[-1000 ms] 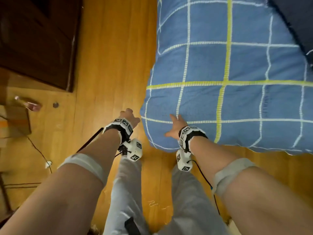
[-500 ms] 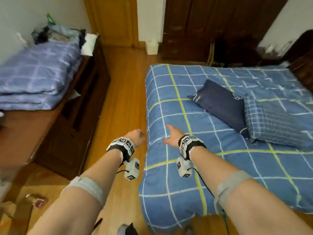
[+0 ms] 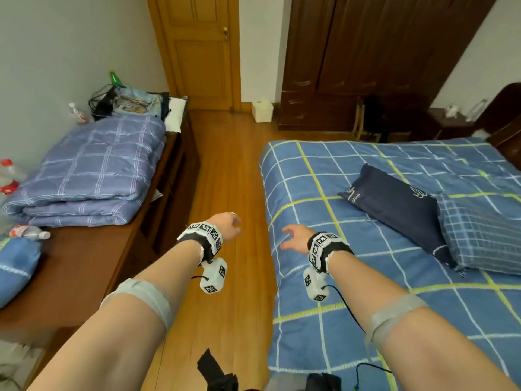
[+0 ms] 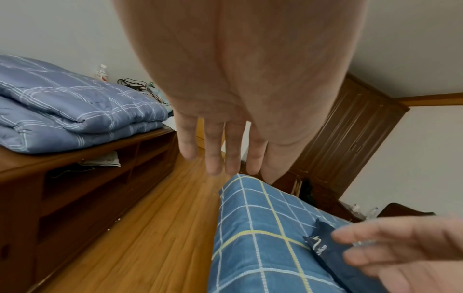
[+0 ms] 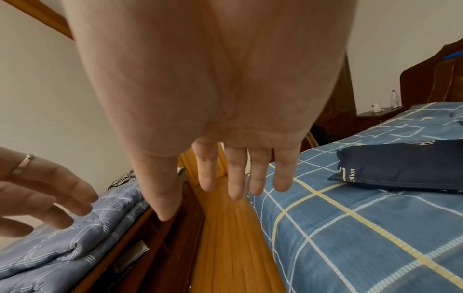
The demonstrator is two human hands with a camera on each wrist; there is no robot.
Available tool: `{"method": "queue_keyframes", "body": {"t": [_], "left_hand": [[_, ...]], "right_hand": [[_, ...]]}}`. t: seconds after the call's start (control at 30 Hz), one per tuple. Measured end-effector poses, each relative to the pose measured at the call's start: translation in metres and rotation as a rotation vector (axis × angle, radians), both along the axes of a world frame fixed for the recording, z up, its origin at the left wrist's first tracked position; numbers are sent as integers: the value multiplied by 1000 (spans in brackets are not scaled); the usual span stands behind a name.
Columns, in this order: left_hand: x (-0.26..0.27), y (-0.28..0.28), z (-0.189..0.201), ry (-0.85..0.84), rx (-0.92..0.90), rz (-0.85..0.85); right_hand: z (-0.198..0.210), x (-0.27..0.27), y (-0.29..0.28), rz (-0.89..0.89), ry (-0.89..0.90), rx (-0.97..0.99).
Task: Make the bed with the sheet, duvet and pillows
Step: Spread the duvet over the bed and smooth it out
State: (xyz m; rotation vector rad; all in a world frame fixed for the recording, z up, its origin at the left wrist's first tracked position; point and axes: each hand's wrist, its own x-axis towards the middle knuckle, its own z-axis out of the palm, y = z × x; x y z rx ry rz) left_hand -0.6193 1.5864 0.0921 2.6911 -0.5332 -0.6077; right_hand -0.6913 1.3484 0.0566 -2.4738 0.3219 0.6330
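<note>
A blue checked sheet (image 3: 352,277) with yellow and white lines covers the bed at the right. On it lie a dark navy pillow (image 3: 394,210) and a blue plaid pillow (image 3: 479,235) beside it. A folded lilac-blue checked duvet (image 3: 90,176) rests on the brown cabinet at the left. My left hand (image 3: 229,225) hangs in the air over the wooden floor, empty, fingers straight in the left wrist view (image 4: 218,150). My right hand (image 3: 293,238) hovers over the bed's left edge, open and empty, fingers spread (image 5: 240,174).
A strip of wooden floor (image 3: 231,170) runs between the low brown cabinet (image 3: 93,266) and the bed. Plastic bottles (image 3: 28,232) and cables sit on the cabinet. A door (image 3: 197,52), a dark wardrobe (image 3: 366,66) and a small white bin (image 3: 262,110) stand at the far end.
The view has lifted from the bed's corner to the whole room. Both hands have come off the sheet's corner and now hang free in the air.
</note>
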Motion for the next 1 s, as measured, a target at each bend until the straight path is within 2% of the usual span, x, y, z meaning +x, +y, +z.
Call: {"method": "queue_keyframes", "body": {"t": [0.23,0.37,0.43,0.53,0.73,1.0], "left_hand": [[107,47,-37,55,105,54],[211,62,-50,74,128,86],[270,57,-46,109,138,100],[358,43,-38,114,112,100],[521,-2,-30,120,18,48],[791,-101,-54,106,-12,-147]], "right_hand": [[-31,123,35,68,26,26],[-65,220,44,71,83,64],[-68,273,40,58,110,87],[-61,359,25,44,115,114],[-30,526,-12,-3,8,96],[-38,743,-99,-185,23,-10]]}}
